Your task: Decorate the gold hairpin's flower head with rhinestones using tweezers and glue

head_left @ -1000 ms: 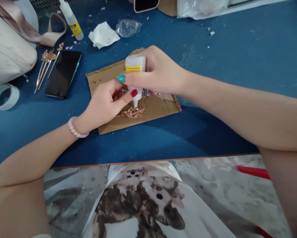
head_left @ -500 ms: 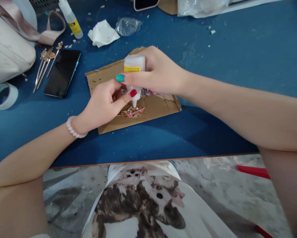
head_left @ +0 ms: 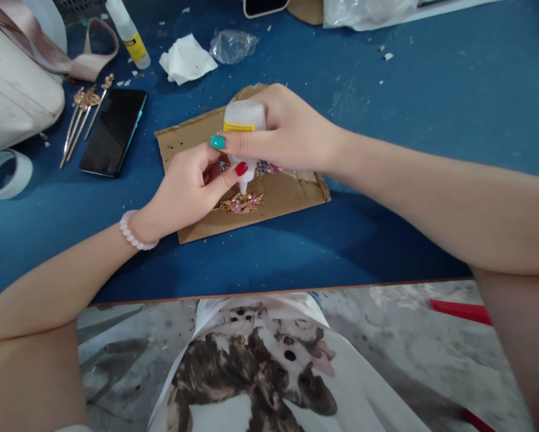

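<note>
My right hand (head_left: 292, 132) is wrapped round a small white glue bottle (head_left: 242, 120) with a yellow label, held upside down. Its nozzle points at a gold and pink beaded ornament (head_left: 240, 203) lying on a piece of brown cardboard (head_left: 287, 192). My left hand (head_left: 186, 192) rests on the cardboard beside the ornament, fingers curled, its thumb pressed against the bottle's neck. A small heap of coloured beads (head_left: 269, 168) shows behind the nozzle. What the left fingers hold, if anything, is hidden.
On the blue table (head_left: 409, 108) lie a black phone (head_left: 114, 132), several gold hairpins (head_left: 83, 117), a tape roll (head_left: 3, 174), a second glue bottle (head_left: 128, 30), a crumpled tissue (head_left: 186, 60) and a clear wrapper (head_left: 233, 45). A pale bag (head_left: 12, 90) stands at the left.
The bottle has tilted slightly and its nozzle shifted a little over the ornament. Both hands otherwise stay in place.
</note>
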`<state>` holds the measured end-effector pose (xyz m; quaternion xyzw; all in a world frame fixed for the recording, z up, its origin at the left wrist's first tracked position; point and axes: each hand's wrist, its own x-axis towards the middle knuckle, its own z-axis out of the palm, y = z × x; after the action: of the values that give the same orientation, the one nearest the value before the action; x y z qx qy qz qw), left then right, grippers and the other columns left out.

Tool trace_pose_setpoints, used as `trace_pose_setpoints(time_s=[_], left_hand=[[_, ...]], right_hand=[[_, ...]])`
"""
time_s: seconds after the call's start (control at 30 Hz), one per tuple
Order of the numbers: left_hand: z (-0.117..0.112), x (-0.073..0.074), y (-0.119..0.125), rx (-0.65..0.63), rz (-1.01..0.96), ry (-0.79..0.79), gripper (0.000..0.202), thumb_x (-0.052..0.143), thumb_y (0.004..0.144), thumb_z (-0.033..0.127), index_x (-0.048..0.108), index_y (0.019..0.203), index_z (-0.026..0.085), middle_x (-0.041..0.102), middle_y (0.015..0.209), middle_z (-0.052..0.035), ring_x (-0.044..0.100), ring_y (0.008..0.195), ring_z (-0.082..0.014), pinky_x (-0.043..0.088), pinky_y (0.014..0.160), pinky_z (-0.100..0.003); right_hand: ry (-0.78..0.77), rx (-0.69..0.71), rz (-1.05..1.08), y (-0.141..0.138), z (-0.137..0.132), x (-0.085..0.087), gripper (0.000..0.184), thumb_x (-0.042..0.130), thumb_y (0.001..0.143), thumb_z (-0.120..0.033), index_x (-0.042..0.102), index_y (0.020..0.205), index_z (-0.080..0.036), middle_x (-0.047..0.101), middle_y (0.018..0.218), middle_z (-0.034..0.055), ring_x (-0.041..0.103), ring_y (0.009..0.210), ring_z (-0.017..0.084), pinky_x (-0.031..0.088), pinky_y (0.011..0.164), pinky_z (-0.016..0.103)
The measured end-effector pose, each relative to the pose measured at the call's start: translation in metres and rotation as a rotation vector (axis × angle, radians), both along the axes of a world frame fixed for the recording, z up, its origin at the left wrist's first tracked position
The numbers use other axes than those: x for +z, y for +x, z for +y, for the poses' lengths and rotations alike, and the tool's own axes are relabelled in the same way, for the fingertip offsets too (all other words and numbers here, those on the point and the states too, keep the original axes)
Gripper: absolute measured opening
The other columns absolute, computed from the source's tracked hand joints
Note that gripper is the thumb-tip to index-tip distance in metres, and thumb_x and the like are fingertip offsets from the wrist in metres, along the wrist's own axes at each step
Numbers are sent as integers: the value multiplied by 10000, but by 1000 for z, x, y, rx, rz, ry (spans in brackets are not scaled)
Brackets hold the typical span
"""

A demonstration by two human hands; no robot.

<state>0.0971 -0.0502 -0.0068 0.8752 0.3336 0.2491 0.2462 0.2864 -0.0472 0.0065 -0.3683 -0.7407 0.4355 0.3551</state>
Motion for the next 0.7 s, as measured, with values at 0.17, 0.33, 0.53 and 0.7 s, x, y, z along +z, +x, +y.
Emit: trace_pose_setpoints(time_s=[0.17,0.33,0.53,0.7], left_hand=[[0,-1,0,5,-2,18,350,522,961,459,673,856,162,591,632,11,501,557,-95,379,539,-228],[0,-3,-1,-7,-21,10,353,519,962,471,680,897,164,577,623,16,523,562,-101,395,540,-228],[0,-6,-1,16,-27,18,391,511,962,511,674,855,172,608,643,-2,596,630,-132,432,568,-244],[-1,-5,0,19,-11,35,405,495,972,515,689,897,168,650,687,-9,587,620,-121,419,561,-245]], right_hand=[[-2,-5,-4,-1,0,1,385,688,873,-158,459,563,-167,428,468,-64,397,466,51,273,457,215],[43,-68,-77,-1,1,-1,444,677,890,-230,405,543,-180,387,492,-58,342,492,56,229,468,242],[131,-104,-149,0,2,-2,477,667,912,-308,399,539,-179,392,488,-55,339,500,57,215,489,246],[163,-89,-159,1,2,-3,529,705,883,-424,383,539,-182,373,503,-50,306,510,64,198,491,264]])
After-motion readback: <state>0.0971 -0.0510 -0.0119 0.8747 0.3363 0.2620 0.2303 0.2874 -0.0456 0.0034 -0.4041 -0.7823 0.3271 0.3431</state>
